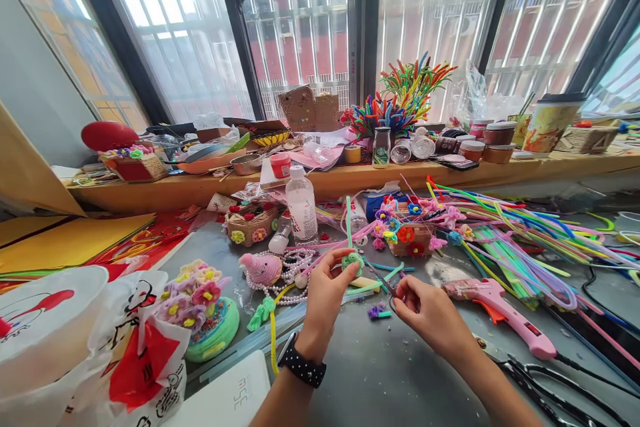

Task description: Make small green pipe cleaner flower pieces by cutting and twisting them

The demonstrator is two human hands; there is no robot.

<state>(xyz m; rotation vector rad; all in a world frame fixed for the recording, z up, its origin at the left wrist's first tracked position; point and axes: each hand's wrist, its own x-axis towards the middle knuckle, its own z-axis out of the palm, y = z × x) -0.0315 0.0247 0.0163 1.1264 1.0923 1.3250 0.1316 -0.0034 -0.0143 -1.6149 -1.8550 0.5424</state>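
My left hand [333,287], with a dark dotted band on its wrist, pinches a green pipe cleaner [354,261] curled into a small shape, its straight end rising above the fingers. In my right hand [423,310] is a pair of small scissors [386,282], their narrow blades pointing at the green curl. Whether the blades touch it I cannot tell. Below them on the grey table lies a short purple and teal piece [379,312]. A pink crocheted figure [265,269] and strings of pearl beads [300,260] lie left of my left hand.
At right lie a pink glue gun [505,310], large black-handled scissors [545,380] and bundled pipe cleaners [520,260]. A clear bottle [301,203] and flower-trimmed basket [413,239] stand behind my hands. A flower ornament [213,327], white bag [145,353] and white box [230,393] are left.
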